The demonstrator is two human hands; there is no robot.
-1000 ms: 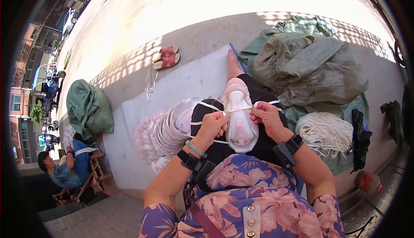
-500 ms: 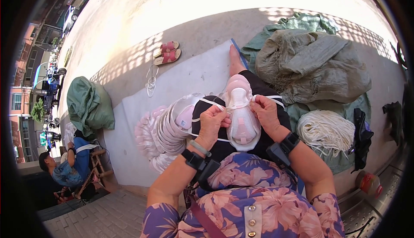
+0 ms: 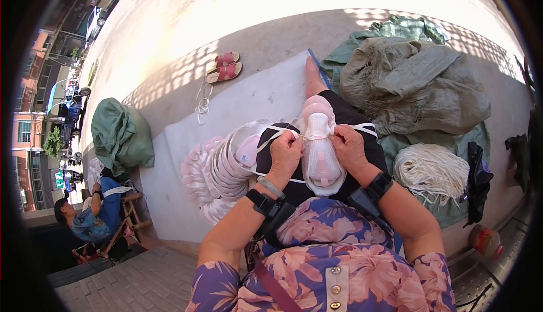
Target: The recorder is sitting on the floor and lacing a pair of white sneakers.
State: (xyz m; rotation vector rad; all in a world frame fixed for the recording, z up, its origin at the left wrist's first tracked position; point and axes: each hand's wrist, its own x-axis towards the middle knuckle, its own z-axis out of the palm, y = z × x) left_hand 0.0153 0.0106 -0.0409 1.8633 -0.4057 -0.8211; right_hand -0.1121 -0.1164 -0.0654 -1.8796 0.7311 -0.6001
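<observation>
A pink and white shoe upper (image 3: 320,155) lies on my lap between my thighs, its toe away from me. A white shoelace (image 3: 362,126) runs across it and trails over both legs. My left hand (image 3: 285,155) pinches the lace at the left edge of the upper. On the opposite edge, my right hand (image 3: 349,147) grips the lace between thumb and fingers. A short stretch of lace spans the gap between the hands. Left of my lap, a curved row of nested pink and white shoe uppers (image 3: 218,156) rests on the mat.
Grey sacks (image 3: 416,89) are heaped at the far right, with a bundle of white laces (image 3: 431,170) nearer me. A green sack (image 3: 121,137) stands left of the white mat (image 3: 169,199). Red sandals (image 3: 225,72) lie ahead. Another person (image 3: 93,219) sits at the far left.
The whole view has shifted slightly to the right. Both hands stay on the lace, with the left hand turned a little more upright.
</observation>
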